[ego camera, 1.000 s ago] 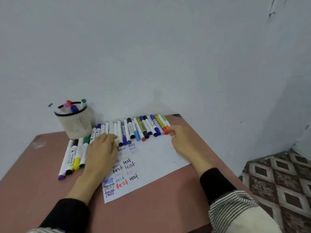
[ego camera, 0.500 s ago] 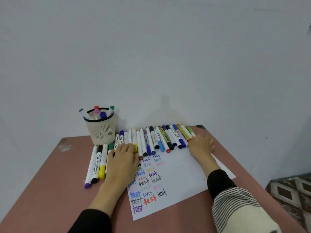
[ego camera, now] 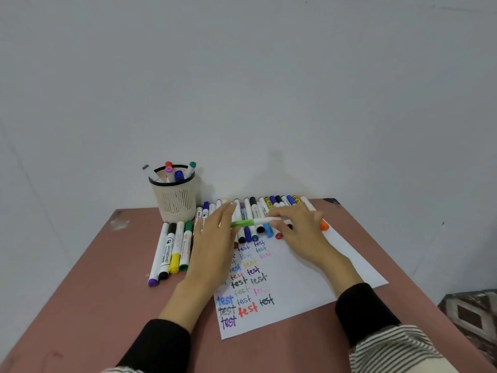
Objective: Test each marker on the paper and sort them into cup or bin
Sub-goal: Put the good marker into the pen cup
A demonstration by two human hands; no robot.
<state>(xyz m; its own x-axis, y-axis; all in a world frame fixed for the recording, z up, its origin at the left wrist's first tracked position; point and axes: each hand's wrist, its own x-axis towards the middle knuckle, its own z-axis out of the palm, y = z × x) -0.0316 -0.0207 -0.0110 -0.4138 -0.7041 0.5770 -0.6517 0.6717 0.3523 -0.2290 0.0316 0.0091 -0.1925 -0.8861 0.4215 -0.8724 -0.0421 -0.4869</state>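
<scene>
A person's right hand [ego camera: 301,232] grips the white barrel of a green-capped marker [ego camera: 252,222], holding it crosswise just above a row of markers [ego camera: 258,214] lined up along the far edge of a sheet of paper [ego camera: 322,270]. The green cap points toward the left hand [ego camera: 212,243], whose fingers close on the cap end; how firmly they pinch it cannot be told. The left hand's palm lies over the paper's left edge and hides part of the row.

The paper lies on a reddish-brown table [ego camera: 94,292] and carries the word "test" written many times in blue, black, red, purple, yellow and pink. An orange-capped marker [ego camera: 324,225] sticks out just past the right hand. Four thicker markers [ego camera: 172,251], capped purple, black, yellow and green, lie side by side on the bare table just left of the left hand. Behind them, against the white wall [ego camera: 242,90], stands a mesh cup [ego camera: 174,200] with a black rim, holding several markers upright. Both arms wear black cuffs under striped sleeves [ego camera: 395,348].
</scene>
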